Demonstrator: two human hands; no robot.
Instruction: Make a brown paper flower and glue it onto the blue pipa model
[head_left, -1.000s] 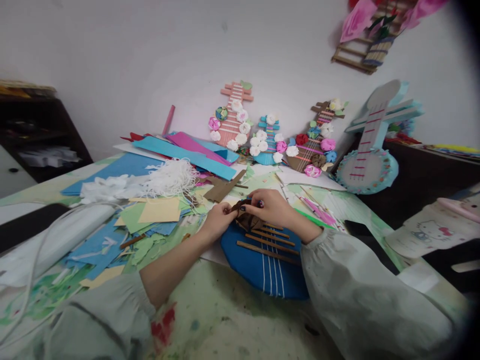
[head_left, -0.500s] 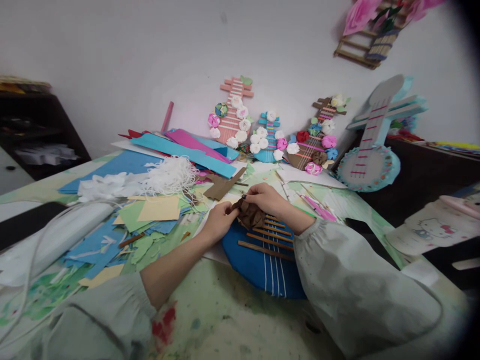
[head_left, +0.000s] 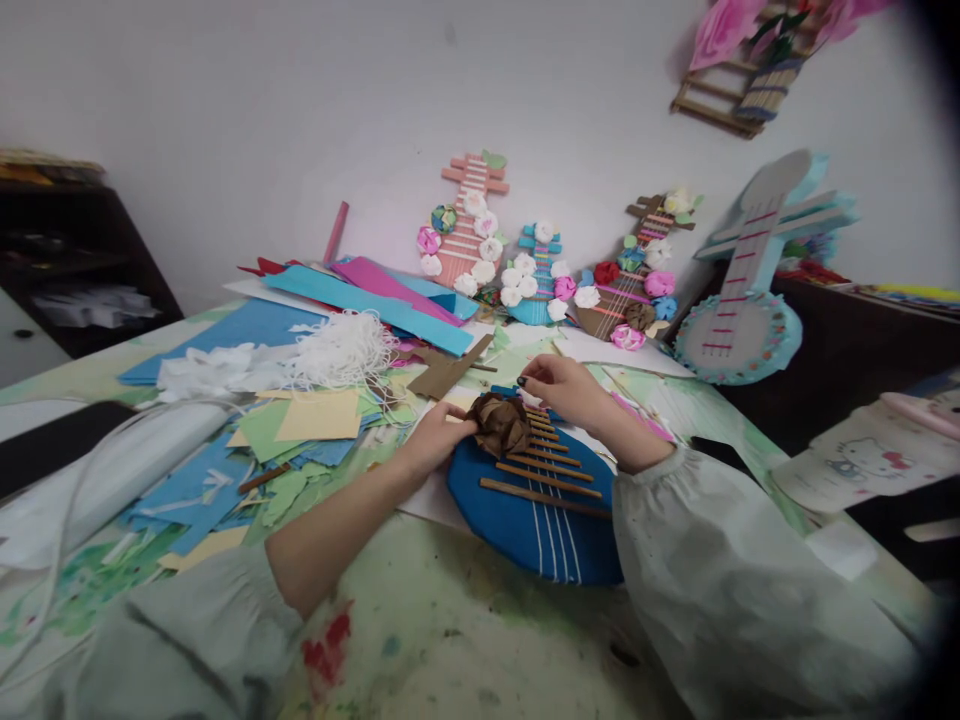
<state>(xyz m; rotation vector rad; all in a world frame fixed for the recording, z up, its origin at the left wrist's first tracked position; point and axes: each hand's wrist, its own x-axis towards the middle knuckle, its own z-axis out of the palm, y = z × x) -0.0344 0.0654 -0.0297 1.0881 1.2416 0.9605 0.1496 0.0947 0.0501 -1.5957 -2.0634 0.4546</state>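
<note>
A blue lute-shaped craft lies flat on the table, with thin brown strips across it and white strings down its front. On its upper left sits a crumpled brown paper flower. The fingers of my left hand are closed at that flower's left edge. To the right, my right hand is over the craft's neck, away from the brown flower, its fingers bent together. At those fingertips is a small pale pink piece; whether they grip it is hard to see. One fingertip shows a dark spot.
Paper scraps, a heap of white string and coloured paper strips lie left and behind. A brown paper cross piece lies beyond my hands. Finished lute crafts lean against the wall. A white cup stands right.
My right hand has left the brown flower and moved right to the neck. More of the flower and the craft now shows. My left hand stays at the flower's edge.
</note>
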